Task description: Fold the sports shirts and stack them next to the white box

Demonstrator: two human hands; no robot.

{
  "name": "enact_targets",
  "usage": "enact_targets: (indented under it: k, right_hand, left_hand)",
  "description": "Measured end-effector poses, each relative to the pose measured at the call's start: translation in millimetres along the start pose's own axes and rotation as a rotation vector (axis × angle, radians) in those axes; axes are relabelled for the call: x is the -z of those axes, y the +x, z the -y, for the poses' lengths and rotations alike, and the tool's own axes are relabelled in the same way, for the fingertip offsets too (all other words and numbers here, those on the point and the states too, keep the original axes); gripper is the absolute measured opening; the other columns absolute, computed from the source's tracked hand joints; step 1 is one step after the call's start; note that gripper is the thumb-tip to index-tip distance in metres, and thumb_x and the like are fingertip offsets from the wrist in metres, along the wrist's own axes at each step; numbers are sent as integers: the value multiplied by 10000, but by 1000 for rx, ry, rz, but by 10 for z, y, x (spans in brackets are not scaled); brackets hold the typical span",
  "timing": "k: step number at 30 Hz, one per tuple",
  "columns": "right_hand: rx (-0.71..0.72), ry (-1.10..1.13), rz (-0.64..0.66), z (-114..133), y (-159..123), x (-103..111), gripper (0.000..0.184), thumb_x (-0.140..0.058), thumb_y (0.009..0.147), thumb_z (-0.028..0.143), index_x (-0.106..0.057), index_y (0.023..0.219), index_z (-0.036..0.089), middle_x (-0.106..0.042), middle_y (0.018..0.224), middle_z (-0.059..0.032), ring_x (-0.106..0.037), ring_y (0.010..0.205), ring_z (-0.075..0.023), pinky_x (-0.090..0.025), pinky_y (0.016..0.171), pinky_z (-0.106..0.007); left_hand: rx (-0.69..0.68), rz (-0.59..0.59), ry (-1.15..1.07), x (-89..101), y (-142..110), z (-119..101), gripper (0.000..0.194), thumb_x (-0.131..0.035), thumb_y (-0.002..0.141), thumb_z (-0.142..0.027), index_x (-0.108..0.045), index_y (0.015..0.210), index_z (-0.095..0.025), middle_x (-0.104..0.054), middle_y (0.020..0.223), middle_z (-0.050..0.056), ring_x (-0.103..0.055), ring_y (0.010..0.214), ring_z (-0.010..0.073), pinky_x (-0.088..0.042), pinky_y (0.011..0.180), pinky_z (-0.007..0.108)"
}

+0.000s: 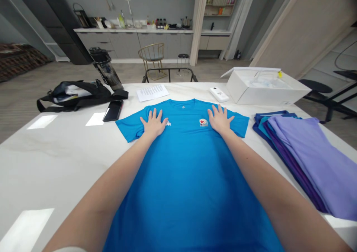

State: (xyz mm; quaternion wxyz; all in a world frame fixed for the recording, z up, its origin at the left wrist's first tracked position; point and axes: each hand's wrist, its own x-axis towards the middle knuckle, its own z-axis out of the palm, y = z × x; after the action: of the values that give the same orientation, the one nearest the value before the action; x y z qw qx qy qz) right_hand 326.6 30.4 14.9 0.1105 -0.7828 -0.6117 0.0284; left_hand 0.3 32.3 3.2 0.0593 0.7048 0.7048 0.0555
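A blue T-shirt (185, 170) lies spread face up on the white table, its collar toward the far side and both short sleeves out to the sides. My left hand (154, 124) rests flat on the left shoulder area, fingers spread, beside a white printed logo. On the other side, my right hand (220, 119) presses flat near the right sleeve with its fingers apart. A round badge with a red star (203, 122) shows just left of that hand. Neither hand grips the cloth. The shirt's lower end runs out of view between my forearms.
Folded purple and blue clothes (315, 159) are stacked at the right, with an open white box (259, 90) behind. A white device (219, 94) and a printed sheet (152, 92) lie along the far edge. At the left are a phone (113, 111), black bag (83, 95) and dark bottle (107, 69).
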Motion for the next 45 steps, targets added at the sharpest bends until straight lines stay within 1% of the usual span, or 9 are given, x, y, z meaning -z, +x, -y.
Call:
enact_targets:
  k: [5, 10, 14, 17, 22, 27, 33, 39, 45]
  right_hand:
    - [31, -12, 64, -261, -373, 73, 737, -134, 1019, 670, -271, 1640, 298, -140, 1734, -72, -125, 1573, -379, -162, 1149, -793]
    - [156, -109, 109, -292, -945, 18, 646, -225, 1044, 618, -398, 1583, 305, -275, 1698, -80, -214, 1553, -353, -115, 1149, -801]
    - [248, -113, 29, -296, -1393, 93, 559, -296, 1055, 549, -508, 1503, 290, -371, 1654, -102, -299, 1511, -352, -158, 1158, -767]
    - [263, -88, -14, -458, -1651, 218, 508, -338, 1053, 505, -583, 1421, 254, -482, 1570, -133, -419, 1424, -336, -291, 1155, -651]
    - [212, -97, 34, -887, -1933, 440, 467, -381, 1047, 466, -605, 1390, 242, -553, 1491, -144, -492, 1330, -346, -421, 1051, -560]
    - [324, -78, 82, -1082, -2096, 582, 390, -445, 1035, 360, -654, 1335, 224, -644, 1316, -139, -575, 1215, -301, -461, 998, -414]
    - [386, -55, 139, -1135, -2453, 711, 302, -477, 1022, 326, -691, 1202, 212, -674, 1185, -117, -652, 1017, -239, -465, 871, -309]
    - [461, 75, 353, -1519, -3075, 953, 116, -625, 920, 315, -704, 934, 232, -665, 766, 0, -615, 731, -178, -387, 674, -265]
    - [454, 191, 494, -1846, -3587, 1003, 181, -648, 915, 390, -695, 993, 233, -613, 696, 31, -560, 644, -155, -326, 611, -256]
  left_hand:
    - [-176, -45, 83, 63, -453, 95, 657, -214, 1040, -573, -305, 1628, -296, -175, 1725, 58, -129, 1598, 304, -43, 1244, 677]
    - [-363, 95, 50, 35, -1000, -90, 662, -235, 1045, -588, -322, 1622, -274, -231, 1709, 80, -189, 1587, 292, -125, 1255, 641]
    - [-473, 88, 12, 36, -1472, -357, 642, -274, 1047, -572, -391, 1592, -254, -305, 1684, 104, -254, 1566, 315, -200, 1248, 626]
    - [-574, 49, -10, 22, -1855, -597, 573, -314, 1058, -499, -460, 1550, -244, -392, 1642, 121, -332, 1534, 311, -231, 1249, 606]
    - [-833, 26, -69, -86, -2489, -1120, 480, -394, 1057, -443, -535, 1472, -247, -478, 1587, 122, -424, 1475, 283, -275, 1232, 588]
    - [-1091, 1, -89, -151, -2853, -1614, 379, -457, 1049, -407, -609, 1346, -225, -601, 1445, 93, -538, 1336, 241, -394, 1135, 452]
    - [-1121, -34, -53, -122, -3047, -1802, 306, -462, 1052, -395, -648, 1207, -207, -656, 1246, 89, -590, 1148, 242, -434, 953, 397]
    - [-1153, 27, -100, -69, -3345, -1750, 295, -498, 1035, -472, -637, 1113, -224, -668, 1121, 65, -615, 1067, 226, -442, 872, 372]
    - [-1129, 85, -91, -94, -3673, -1775, 317, -556, 1002, -513, -616, 1059, -207, -686, 1049, 64, -643, 1017, 235, -452, 850, 364]
